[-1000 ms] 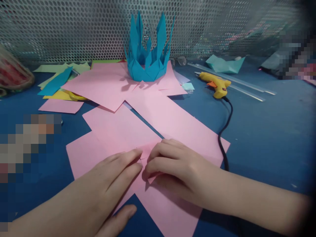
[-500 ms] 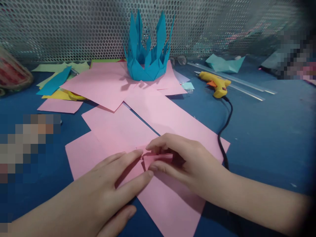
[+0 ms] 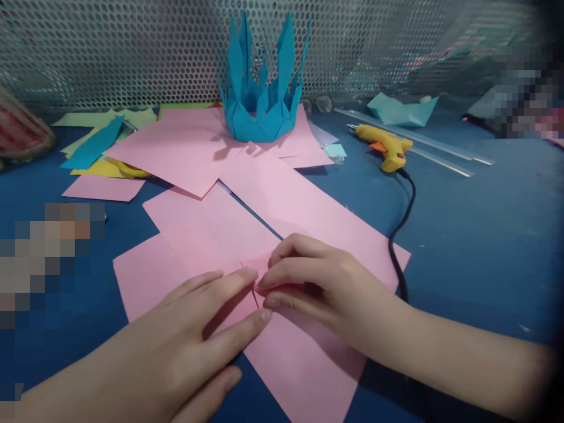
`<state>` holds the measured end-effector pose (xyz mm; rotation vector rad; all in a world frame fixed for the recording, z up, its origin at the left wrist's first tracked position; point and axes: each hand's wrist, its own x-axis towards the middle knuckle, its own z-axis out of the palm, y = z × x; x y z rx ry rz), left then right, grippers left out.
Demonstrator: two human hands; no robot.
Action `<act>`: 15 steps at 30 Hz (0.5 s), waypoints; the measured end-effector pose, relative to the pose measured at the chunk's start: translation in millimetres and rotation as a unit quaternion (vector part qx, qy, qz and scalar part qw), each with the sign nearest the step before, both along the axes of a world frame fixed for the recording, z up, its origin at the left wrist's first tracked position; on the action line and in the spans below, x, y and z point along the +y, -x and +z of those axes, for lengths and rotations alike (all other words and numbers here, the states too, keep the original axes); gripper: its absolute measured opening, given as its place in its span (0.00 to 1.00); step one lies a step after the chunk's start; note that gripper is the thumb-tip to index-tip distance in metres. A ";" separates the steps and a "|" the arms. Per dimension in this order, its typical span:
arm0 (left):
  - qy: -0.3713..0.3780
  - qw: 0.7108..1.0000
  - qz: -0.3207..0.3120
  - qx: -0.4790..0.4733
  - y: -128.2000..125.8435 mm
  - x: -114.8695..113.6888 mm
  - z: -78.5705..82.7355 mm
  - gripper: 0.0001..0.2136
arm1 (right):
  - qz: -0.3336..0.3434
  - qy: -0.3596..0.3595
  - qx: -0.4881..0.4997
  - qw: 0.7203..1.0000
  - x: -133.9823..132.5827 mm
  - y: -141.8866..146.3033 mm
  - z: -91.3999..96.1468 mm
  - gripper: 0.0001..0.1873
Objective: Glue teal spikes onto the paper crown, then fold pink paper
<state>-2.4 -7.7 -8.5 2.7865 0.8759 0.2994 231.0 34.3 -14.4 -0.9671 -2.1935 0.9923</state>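
Observation:
My left hand (image 3: pixel 194 329) lies flat with its fingers stretched out, pressing a small pink paper piece (image 3: pixel 253 276) down onto larger pink sheets (image 3: pixel 304 364). My right hand (image 3: pixel 321 288) meets it from the right, fingers curled and pinching a fold of that same small pink piece. The fingertips of both hands almost touch over the fold. Behind them, a blue folded paper crown (image 3: pixel 259 88) stands upright on more pink sheets (image 3: pixel 185 153).
A yellow glue gun (image 3: pixel 385 150) lies at the right, its black cord (image 3: pixel 399 235) running down past my right wrist. Clear glue sticks (image 3: pixel 423 144) and a teal folded paper (image 3: pixel 400 111) lie behind it. Blue, yellow and green paper scraps (image 3: pixel 99 147) sit at the left. A perforated metal screen (image 3: pixel 132 47) closes the back.
My right hand went from pressing flat to lifting and pinching the fold, then lowered it again. My left index finger slid right along the paper.

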 end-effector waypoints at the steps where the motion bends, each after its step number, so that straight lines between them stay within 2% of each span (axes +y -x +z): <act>1: 0.004 1.000 0.001 -0.003 -0.2 0.4 -0.1 0.24 | 0.001 0.005 -0.002 1.000 -0.2 0.2 0.5 0.03; 7: 0.025 0.999 0.027 0.002 0.5 -1.6 -1.4 0.25 | -0.067 0.014 -0.010 0.998 -3.0 1.4 1.6 0.09; 10: 0.041 0.998 0.041 -0.001 1.2 -3.5 -2.1 0.26 | -0.076 0.012 -0.014 0.997 -2.2 2.3 1.5 0.08; 15: 0.025 0.999 0.032 -0.001 1.0 -3.7 -2.4 0.25 | -0.090 0.009 -0.014 0.996 -1.2 1.9 3.3 0.10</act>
